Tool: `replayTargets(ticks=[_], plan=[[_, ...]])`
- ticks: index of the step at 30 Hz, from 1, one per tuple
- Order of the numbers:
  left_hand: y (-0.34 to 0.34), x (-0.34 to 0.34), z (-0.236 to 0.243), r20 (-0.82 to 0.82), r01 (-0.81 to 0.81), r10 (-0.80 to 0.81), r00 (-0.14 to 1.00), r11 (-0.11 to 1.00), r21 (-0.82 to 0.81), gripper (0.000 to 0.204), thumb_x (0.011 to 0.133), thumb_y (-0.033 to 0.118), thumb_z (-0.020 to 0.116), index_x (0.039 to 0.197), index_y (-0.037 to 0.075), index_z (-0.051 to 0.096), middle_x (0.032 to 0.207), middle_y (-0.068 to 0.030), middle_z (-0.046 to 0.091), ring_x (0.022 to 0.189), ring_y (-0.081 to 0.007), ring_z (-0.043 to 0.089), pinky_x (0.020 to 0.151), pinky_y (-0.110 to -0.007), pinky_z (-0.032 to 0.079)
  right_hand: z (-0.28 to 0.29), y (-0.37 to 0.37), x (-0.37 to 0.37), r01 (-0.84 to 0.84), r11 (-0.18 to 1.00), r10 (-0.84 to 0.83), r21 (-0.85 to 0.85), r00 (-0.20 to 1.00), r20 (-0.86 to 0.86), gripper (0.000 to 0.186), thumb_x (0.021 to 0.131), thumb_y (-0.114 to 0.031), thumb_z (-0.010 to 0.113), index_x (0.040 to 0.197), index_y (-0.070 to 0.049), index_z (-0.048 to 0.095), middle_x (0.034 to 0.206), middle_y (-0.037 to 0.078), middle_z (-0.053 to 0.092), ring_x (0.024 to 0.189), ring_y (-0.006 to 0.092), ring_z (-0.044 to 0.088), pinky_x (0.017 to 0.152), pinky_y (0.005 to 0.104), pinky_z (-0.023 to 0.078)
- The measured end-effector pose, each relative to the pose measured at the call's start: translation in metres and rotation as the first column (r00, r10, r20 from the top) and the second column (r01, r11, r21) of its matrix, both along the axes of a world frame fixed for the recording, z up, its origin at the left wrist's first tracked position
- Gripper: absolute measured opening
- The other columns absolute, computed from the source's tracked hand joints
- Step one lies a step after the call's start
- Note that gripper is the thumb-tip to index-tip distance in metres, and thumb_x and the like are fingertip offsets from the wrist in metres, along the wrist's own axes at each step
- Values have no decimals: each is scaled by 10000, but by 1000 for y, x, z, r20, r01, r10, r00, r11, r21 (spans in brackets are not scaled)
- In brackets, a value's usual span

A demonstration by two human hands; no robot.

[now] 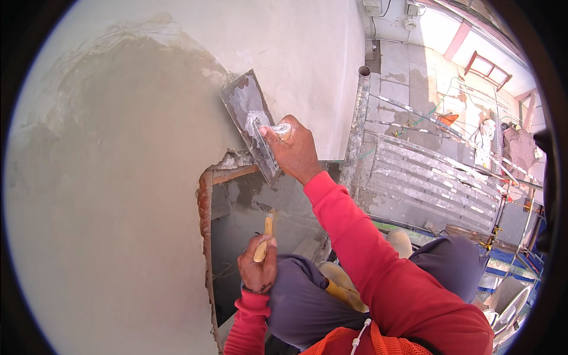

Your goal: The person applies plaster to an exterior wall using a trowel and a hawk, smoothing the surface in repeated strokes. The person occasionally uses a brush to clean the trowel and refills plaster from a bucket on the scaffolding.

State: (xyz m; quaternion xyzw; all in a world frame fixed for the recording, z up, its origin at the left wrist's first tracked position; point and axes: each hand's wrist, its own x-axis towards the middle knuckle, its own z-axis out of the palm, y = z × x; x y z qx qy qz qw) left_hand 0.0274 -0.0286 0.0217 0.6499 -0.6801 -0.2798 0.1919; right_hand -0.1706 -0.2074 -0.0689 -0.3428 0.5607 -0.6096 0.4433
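Note:
My right hand (290,148) grips the handle of a rectangular steel trowel (242,100), held tilted at the pale wall just above a rough-edged opening (205,219); whether the blade touches the wall I cannot tell. The wall (112,195) has a broad damp grey patch of plaster, with smeared whitish edges at the top. Lower down, in front of the opening, my left hand (257,266) is closed around a yellow wooden-handled tool (266,231), pointing upward; its small head is hard to make out. Both my sleeves are red, and my knees are bent below them.
A splattered metal pole (357,136) runs beside the wall's edge. To the right lie scaffold planks (426,177) with railings and blue bars. Far below is a paved floor (396,71) with a hose, a wooden frame (485,71), an orange item (448,118) and piled cloths (518,148).

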Motion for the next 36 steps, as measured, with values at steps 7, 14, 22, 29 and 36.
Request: replayTargets(ticks=[7, 14, 22, 29, 36], plan=[[-2, 1, -3, 44, -22, 21, 999, 1000, 19, 146, 998, 141, 763, 1097, 43, 720, 777, -168, 724, 695, -322, 752, 682, -376, 565, -29, 33, 32, -109, 993, 109, 41, 994, -1, 452, 979, -400, 811, 956, 21, 647, 680, 202, 685, 626, 309, 685, 648, 427, 538], [-7, 2, -10, 33, -17, 16, 999, 998, 54, 141, 998, 151, 755, 1092, 50, 725, 764, -175, 725, 705, -352, 758, 678, -397, 568, -17, 23, 10, -22, 998, 22, 52, 1000, 0, 454, 1001, -415, 791, 953, 8, 632, 668, 180, 682, 619, 289, 690, 622, 429, 535], [-11, 5, -5, 58, -55, 52, 997, 996, 64, 153, 998, 182, 753, 1092, 63, 732, 770, -177, 734, 721, -356, 765, 681, -410, 574, -22, 9, 29, 25, 990, -18, 142, 998, -53, 427, 1010, -374, 814, 893, -25, 596, 674, 59, 622, 665, 124, 557, 614, 341, 490], [-12, 3, -4, 31, -46, 43, 999, 995, 89, 176, 995, 209, 743, 1107, 75, 724, 773, -180, 741, 735, -384, 760, 699, -451, 579, -31, 24, 22, 83, 994, -91, -66, 988, -124, 410, 974, -362, 836, 941, -15, 621, 707, 172, 713, 631, 298, 722, 615, 406, 551], [-13, 14, -8, 49, -59, 54, 997, 993, 106, 171, 986, 211, 741, 1093, 82, 708, 776, -186, 742, 758, -427, 749, 716, -487, 578, 64, -27, 17, 77, 933, -138, -351, 979, -151, 367, 993, -284, 842, 907, -27, 595, 654, 61, 661, 609, 103, 608, 576, 312, 499]])
